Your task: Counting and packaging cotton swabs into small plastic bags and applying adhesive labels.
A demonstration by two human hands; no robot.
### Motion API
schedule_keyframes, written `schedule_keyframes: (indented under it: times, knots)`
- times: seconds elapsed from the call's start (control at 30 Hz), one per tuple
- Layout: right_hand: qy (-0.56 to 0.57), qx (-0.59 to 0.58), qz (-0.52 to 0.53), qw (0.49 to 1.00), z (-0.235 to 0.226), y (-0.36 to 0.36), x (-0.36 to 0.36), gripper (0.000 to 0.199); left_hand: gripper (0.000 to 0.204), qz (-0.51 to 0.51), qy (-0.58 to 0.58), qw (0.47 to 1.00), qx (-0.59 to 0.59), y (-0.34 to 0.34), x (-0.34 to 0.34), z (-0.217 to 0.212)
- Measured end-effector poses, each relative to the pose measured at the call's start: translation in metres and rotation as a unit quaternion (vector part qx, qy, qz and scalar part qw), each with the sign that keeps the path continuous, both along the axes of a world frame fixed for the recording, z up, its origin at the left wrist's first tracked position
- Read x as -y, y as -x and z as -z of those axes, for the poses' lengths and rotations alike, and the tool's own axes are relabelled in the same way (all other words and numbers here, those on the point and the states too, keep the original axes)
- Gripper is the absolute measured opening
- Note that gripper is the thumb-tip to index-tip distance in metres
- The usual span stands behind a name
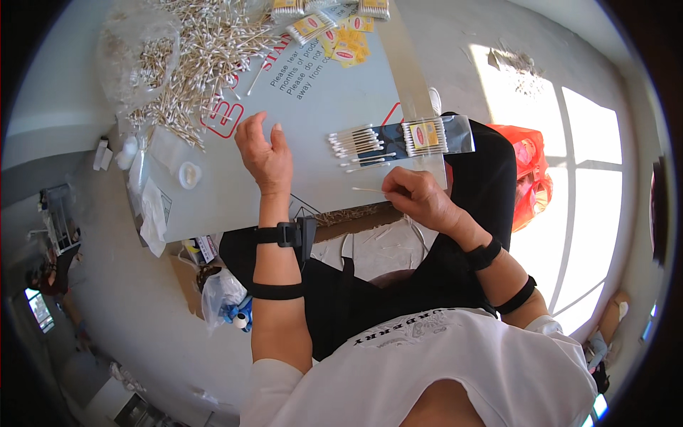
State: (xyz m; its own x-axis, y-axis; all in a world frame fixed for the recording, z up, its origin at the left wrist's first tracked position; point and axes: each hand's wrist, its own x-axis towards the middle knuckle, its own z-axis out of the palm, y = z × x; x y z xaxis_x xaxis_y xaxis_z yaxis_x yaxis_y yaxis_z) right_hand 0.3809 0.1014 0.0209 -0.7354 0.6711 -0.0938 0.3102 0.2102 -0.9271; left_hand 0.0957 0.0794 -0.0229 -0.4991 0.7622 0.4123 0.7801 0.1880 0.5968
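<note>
My right hand (421, 199) pinches a single cotton swab (366, 189), which points left over the table. Just beyond that hand, a narrow clear plastic bag (461, 134) lies flat near the table's right edge. A bundle of cotton swabs with a yellow label card (425, 135) is in the bag's right part. Several more swabs (356, 142) lie side by side at its left end; whether they are in or on it I cannot tell. My left hand (265, 153) hovers over the table, fingers loosely bent and thumb apart, with nothing visible between them.
A large heap of loose cotton swabs (206, 50) covers the table's far left, beside a clear bag of swabs (153, 57). Packed swab bundles (309, 27) and yellow cards (348, 46) lie at the far edge. A small round white container (189, 175) stands left. A red bag (530, 167) is at right.
</note>
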Motion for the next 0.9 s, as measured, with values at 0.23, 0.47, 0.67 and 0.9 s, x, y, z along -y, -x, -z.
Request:
schedule_keyframes:
  times: [0.23, 0.47, 0.67, 0.9]
  knots:
    - [-0.025, -0.016, -0.161, 0.987, 0.009, 0.0, 0.007, 0.007, 0.02, -0.053, 0.162, 0.967, -0.191, 0.054, -0.076, -0.012]
    - [-0.053, -0.018, -0.027, 0.998, 0.011, 0.01, 0.011, 0.007, 0.014, 0.095, 0.109, 0.981, -0.13, -0.003, -0.076, -0.005]
    - [-0.085, -0.126, 0.25, 0.956, 0.022, 0.027, -0.003, 0.019, 0.016, 0.197, 0.11, 0.971, -0.078, -0.055, -0.038, -0.017]
    - [-0.082, -0.213, 0.279, 0.933, 0.041, 0.058, -0.016, 0.032, 0.037, 0.124, -0.037, 0.979, 0.161, -0.085, 0.008, -0.005]
